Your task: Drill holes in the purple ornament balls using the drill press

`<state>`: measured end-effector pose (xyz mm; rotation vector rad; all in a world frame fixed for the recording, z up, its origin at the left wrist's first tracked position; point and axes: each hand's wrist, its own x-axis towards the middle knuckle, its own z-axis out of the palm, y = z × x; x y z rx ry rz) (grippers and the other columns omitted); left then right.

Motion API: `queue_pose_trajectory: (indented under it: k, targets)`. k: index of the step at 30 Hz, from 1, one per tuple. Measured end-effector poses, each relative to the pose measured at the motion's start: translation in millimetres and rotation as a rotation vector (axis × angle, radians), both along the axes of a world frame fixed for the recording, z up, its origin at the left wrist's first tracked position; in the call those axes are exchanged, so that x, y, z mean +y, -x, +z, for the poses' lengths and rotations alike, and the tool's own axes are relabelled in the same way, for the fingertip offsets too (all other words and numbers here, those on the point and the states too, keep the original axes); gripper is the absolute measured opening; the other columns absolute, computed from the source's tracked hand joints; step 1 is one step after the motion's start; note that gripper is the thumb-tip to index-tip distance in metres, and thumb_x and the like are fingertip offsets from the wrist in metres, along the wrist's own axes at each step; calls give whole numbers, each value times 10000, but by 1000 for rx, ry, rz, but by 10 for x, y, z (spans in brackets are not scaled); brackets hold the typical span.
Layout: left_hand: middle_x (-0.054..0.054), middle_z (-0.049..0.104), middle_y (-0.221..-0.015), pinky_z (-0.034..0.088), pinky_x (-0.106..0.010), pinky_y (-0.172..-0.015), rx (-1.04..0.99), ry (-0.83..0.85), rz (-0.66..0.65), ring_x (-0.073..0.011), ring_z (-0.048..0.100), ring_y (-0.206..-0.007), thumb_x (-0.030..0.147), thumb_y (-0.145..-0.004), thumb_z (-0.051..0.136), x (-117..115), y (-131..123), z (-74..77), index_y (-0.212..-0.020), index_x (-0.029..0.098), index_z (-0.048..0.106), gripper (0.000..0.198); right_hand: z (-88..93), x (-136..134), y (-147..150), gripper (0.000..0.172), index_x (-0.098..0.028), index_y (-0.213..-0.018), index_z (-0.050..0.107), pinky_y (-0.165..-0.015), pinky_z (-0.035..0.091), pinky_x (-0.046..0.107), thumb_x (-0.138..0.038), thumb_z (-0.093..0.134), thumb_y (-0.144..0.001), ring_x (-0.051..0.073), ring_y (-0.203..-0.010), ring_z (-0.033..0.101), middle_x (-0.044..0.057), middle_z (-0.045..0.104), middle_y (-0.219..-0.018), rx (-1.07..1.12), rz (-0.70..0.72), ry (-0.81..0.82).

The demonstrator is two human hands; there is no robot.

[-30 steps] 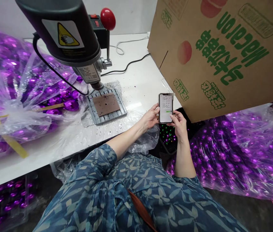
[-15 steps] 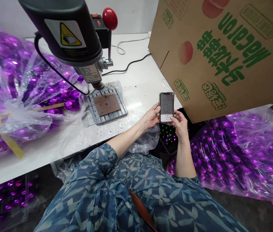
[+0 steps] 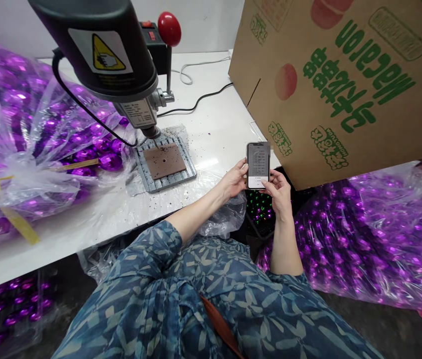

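Black-edged phone (image 3: 258, 165) is being held in the air beside the near right part of the white table (image 3: 211, 114), screen facing the body, presumably so that it can be read. Its left edge is being pinched by the left hand (image 3: 235, 180), fingers curled; fingertips behind cannot be told. Its lower right side is being gripped by the right hand (image 3: 280, 193), thumb over the lower screen, likely for tapping.

Far right space is being blocked by a cardboard box (image 3: 297, 134). At left, a brown board (image 3: 173, 162) is being supported beneath a drill (image 3: 95, 55); the sides are being crowded by a left bag (image 3: 46, 114) and a right bag (image 3: 345, 249) of purple balls.
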<state>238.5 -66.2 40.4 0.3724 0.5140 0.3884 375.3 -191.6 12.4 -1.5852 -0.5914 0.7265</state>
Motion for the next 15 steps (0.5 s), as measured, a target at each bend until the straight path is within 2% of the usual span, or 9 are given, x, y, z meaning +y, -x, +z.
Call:
queue_pose_trajectory:
  k: [5, 15]
  targets:
    - [-57, 762, -1046, 629, -396, -823, 3, 22, 11, -189, 701, -833, 195, -1003, 650, -11, -26, -19, -1440, 312, 631, 453, -4, 3, 16, 471, -130, -1306, 608, -907, 629, 323, -472, 636, -984, 130, -1046, 659, 86, 662, -1181, 24, -16, -20]
    - [-30, 760, -969, 612, -338, -767, 22, 0, -4, -153, 662, -744, 209, -1036, 597, -35, -14, 0, -1415, 312, 633, 395, 2, -6, 28, 482, -134, -1325, 603, -958, 627, 356, -469, 639, -981, 149, -1108, 655, 97, 653, -1234, 52, -48, 31]
